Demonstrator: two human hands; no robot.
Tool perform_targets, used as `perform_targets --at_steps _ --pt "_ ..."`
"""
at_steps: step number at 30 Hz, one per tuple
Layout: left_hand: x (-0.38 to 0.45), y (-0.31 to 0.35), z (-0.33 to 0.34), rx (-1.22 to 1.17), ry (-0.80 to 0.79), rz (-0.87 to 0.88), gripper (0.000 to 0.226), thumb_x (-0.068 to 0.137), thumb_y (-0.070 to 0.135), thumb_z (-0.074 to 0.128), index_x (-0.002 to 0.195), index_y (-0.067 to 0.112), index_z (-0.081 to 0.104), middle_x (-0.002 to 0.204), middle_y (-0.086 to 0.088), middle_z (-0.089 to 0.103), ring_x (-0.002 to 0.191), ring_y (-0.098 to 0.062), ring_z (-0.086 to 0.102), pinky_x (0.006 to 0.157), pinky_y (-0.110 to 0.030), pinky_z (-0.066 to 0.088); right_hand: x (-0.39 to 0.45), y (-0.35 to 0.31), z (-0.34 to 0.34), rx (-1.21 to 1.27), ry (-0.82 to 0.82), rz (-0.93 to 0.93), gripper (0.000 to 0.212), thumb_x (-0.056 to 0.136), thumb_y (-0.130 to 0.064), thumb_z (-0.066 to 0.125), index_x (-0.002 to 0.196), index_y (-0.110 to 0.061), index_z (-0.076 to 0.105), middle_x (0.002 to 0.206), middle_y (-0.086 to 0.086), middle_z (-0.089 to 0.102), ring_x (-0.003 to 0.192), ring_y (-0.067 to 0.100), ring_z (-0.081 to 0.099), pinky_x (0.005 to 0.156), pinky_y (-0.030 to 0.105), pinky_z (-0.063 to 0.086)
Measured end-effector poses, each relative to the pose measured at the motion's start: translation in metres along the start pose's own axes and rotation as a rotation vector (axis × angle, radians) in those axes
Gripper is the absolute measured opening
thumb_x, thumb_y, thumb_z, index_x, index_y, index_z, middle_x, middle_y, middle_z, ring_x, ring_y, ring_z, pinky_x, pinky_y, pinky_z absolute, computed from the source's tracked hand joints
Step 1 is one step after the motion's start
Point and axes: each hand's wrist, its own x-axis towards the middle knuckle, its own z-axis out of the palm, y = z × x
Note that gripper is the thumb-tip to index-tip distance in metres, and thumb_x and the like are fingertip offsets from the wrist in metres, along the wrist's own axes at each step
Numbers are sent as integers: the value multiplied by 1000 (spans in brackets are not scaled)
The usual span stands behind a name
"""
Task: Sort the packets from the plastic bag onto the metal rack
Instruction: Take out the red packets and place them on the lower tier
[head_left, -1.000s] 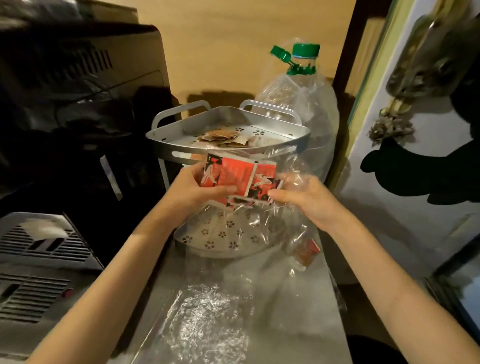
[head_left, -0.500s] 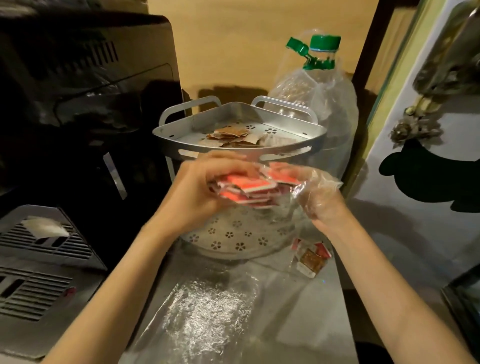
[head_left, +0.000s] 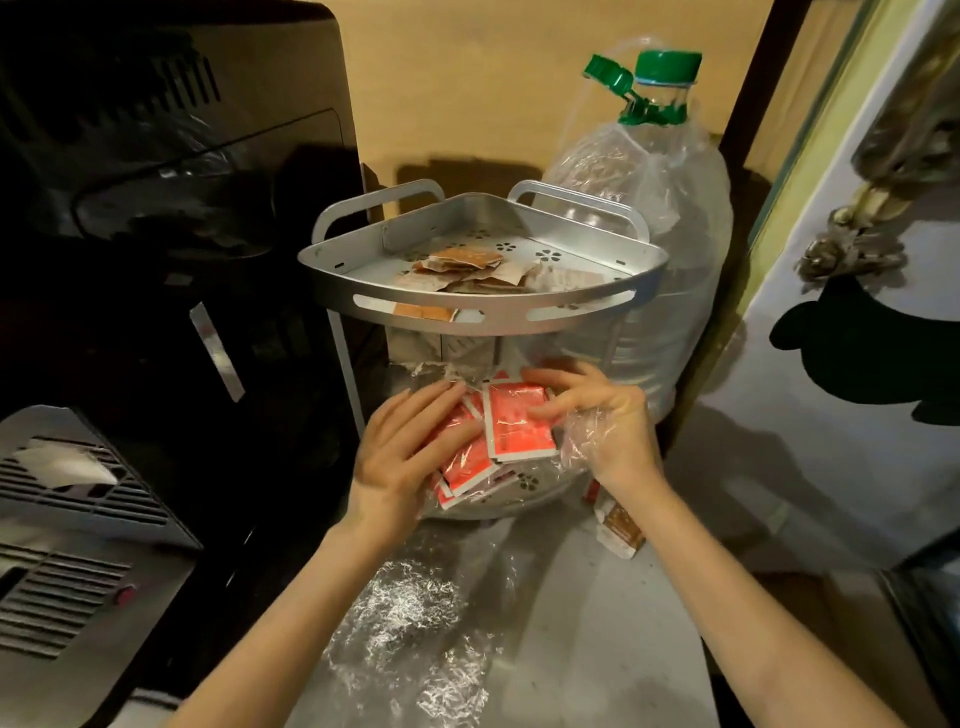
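Observation:
A two-tier metal corner rack (head_left: 483, 317) stands against the wall. Its top tier holds several brown packets (head_left: 460, 267). On the lower tier lies a pile of red packets (head_left: 514, 428), both of my hands resting on it. My left hand (head_left: 402, 457) presses flat on the pile's left side. My right hand (head_left: 597, 421) pinches the top red packet's right edge, with thin clear plastic wrapped over the hand. The clear plastic bag (head_left: 410, 629) lies crumpled on the counter in front of the rack.
A big clear water bottle (head_left: 660, 249) with a green cap stands right behind the rack. Two loose packets (head_left: 618, 527) lie on the counter at the rack's right foot. A black appliance (head_left: 156, 208) and a grey vented machine (head_left: 67, 545) fill the left side.
Both hands have lowered the stack of red packets from mid-air in front of the rack onto the lower tier. The packets now lie spread out there.

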Motion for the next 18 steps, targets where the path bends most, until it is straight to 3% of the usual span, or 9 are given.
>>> perform_targets --at_steps 2,4,7,9,12,14,16,18 --pt "0 -3 0 34 37 -2 40 81 39 64 115 21 55 131 -3 48 136 -8 30 109 -33 30 2 7 4 -131 9 -101 46 66 13 67 55 -30 74 90 -21 72 123 26 47 98 42 43" --pt "-3 -6 1 21 27 -23 38 83 40 61 114 19 55 130 -8 53 133 -12 35 108 -31 32 6 13 6 -138 1 -154 44 66 17 65 56 -26 74 84 -23 72 110 11 56 91 27 48" --pt "-20 -12 10 -32 -98 -145 36 85 40 57 114 19 56 124 -10 56 124 -17 44 106 -28 33 9 22 13 153 8 42 30 56 21 61 51 -7 71 79 -4 74 81 9 70 68 21 55" --pt "-30 -8 15 -176 -176 -345 41 77 31 66 116 19 59 123 -6 59 125 -5 44 108 -21 32 13 42 9 306 41 234 34 58 25 52 47 -2 69 72 1 73 71 14 71 60 25 57" --pt "-37 -8 21 -362 -245 -596 42 70 11 74 110 20 65 118 11 61 118 12 46 103 -15 37 16 66 2 373 79 425 23 67 7 48 60 5 70 71 11 73 76 28 68 67 35 59" --pt "-31 -8 21 -477 -270 -764 43 67 5 74 100 32 70 105 25 65 106 7 57 98 -20 45 15 84 -6 267 200 506 24 73 -2 47 77 6 69 78 14 73 82 30 68 76 36 58" --pt "-27 -9 23 -532 -323 -916 52 68 -7 71 91 39 69 93 23 65 90 5 62 89 -17 50 15 99 -13 97 251 587 28 90 -9 42 104 -2 65 96 11 71 96 26 67 87 30 53" --pt "-23 -13 25 -616 -378 -1018 54 70 -14 67 92 35 68 94 10 65 85 1 64 83 -11 50 14 95 -14 -186 68 546 24 90 -6 52 107 -15 66 100 0 69 97 13 64 85 11 47"
